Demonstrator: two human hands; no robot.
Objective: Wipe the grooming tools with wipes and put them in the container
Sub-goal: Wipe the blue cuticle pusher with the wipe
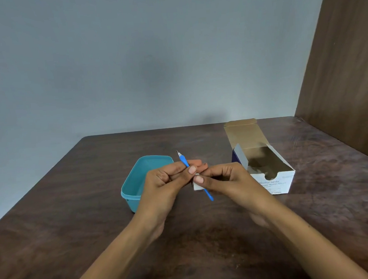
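You hold the blue grooming tool (208,194) at frame centre, above the table (75,210). Left hand (162,181) pinches its shaft between thumb and curled fingers; right hand (222,178) pinches a white wipe (197,186) folded around the shaft just below that grip, thumbs nearly touching. The long axis runs diagonally: metal tip up and left, toward the top edge of the teal container (131,185), blue tail down and right past the wipe. So the unwiped-looking length lies both ways from your right fingers, and the stroke probably has to slide along that diagonal while the left hand anchors. The container sits open just left of centre, partly behind your left hand, which is the nearer one for the drop. The open alcohol swab box (274,181) stands at right of centre, near your right hand.
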